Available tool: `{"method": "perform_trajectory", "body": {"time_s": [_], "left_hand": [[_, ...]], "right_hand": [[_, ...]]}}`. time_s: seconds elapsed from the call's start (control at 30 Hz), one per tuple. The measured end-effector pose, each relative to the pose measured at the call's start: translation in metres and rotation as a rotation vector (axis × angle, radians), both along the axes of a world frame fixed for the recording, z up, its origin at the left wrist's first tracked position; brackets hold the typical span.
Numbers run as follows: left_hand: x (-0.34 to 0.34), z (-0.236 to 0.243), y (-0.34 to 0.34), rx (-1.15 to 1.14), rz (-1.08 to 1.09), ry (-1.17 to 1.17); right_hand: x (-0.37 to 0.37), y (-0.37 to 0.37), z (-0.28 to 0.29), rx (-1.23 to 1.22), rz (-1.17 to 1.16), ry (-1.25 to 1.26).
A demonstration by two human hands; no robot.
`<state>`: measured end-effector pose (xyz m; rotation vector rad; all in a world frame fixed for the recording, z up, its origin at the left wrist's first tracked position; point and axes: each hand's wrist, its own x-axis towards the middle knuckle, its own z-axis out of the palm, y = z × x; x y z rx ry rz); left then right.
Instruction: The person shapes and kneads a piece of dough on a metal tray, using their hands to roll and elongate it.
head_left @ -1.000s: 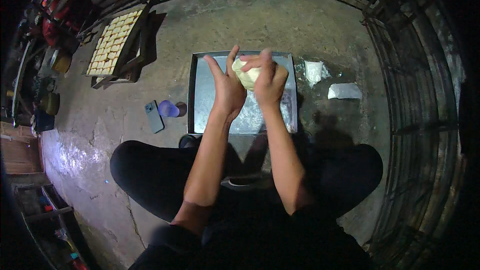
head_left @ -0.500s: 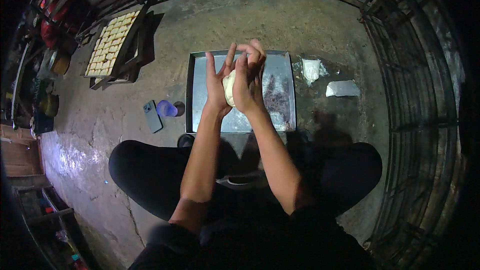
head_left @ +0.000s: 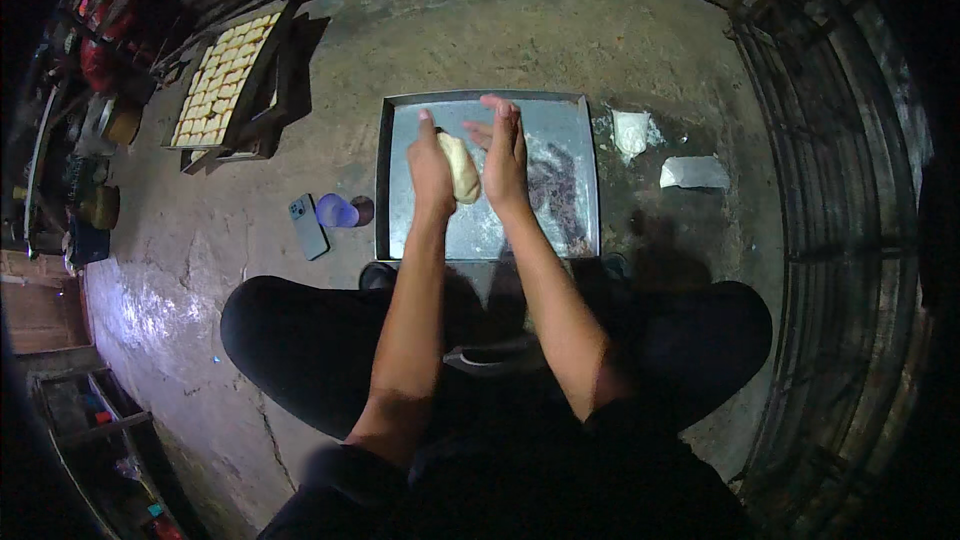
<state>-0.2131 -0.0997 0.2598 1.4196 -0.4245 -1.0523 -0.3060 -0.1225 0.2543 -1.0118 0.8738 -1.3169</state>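
Note:
An oval lump of pale dough rests against the palm side of my left hand. The thumb of that hand points forward, and its other fingers are mostly hidden under or behind the dough. To the right, my right hand is held upright on edge with its fingers stretched out and nothing in it. A narrow gap separates its palm from the dough. Both hands are over a shallow metal tray dusted with white powder, which lies on the floor in front of my crossed legs.
Left of the tray are a phone and a purple cup. On the right lie a bag of white powder and a white packet. Farther left, a tray of dough pieces sits on a wooden stand. Dark racks line the right side.
My hands have come apart from around the dough. The dough stays with my left hand, and my right hand has moved off to the right.

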Motion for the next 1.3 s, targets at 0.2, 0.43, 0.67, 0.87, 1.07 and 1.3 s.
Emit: {"method": "perform_trajectory", "body": {"time_s": [0.2,0.43,0.67,0.87,1.07,1.3], "left_hand": [[0.018,-0.046,-0.004,-0.065,0.124,0.502],[-0.014,-0.024,-0.002,-0.181,-0.107,0.449],[-0.016,-0.042,-0.007,-0.152,-0.159,0.307],[0.011,-0.026,0.001,-0.389,-0.296,0.934],[0.013,-0.017,0.004,-0.535,-0.521,0.989],[-0.027,-0.002,0.003,-0.178,-0.395,0.239]], "right_hand": [[0.022,0.039,-0.022,-0.556,-0.050,0.441],[0.009,0.005,-0.015,-0.276,-0.234,0.287],[-0.004,-0.012,-0.005,0.052,-0.171,0.278],[0.022,0.012,0.000,0.037,-0.135,0.081],[0.032,0.007,-0.002,-0.377,-0.326,0.543],[-0.011,-0.021,-0.022,-0.145,-0.436,0.645]]}}
